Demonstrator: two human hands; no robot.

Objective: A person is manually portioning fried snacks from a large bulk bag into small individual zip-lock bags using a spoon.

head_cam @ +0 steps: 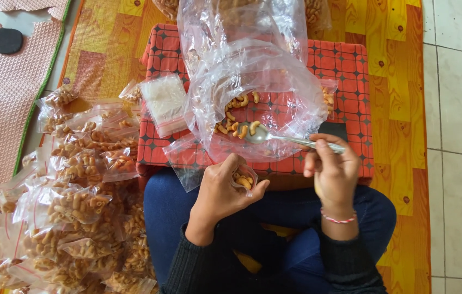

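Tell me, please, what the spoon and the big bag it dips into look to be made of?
The spoon in the right hand looks like polished metal, probably steel: it is silvery with bright glints. The big bag looks like thin clear plastic film: the snacks show through, and it crinkles with white glare.

Scooping curly snacks into a little bag

The right hand [333, 171] holds a spoon [274, 136]; the left hand [221, 191] holds a small bag [244, 178].

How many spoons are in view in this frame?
1. The spoon is held in the right hand, its bowl loaded with snack pieces at the mouth of the large clear bag. More could be hidden under the bags.
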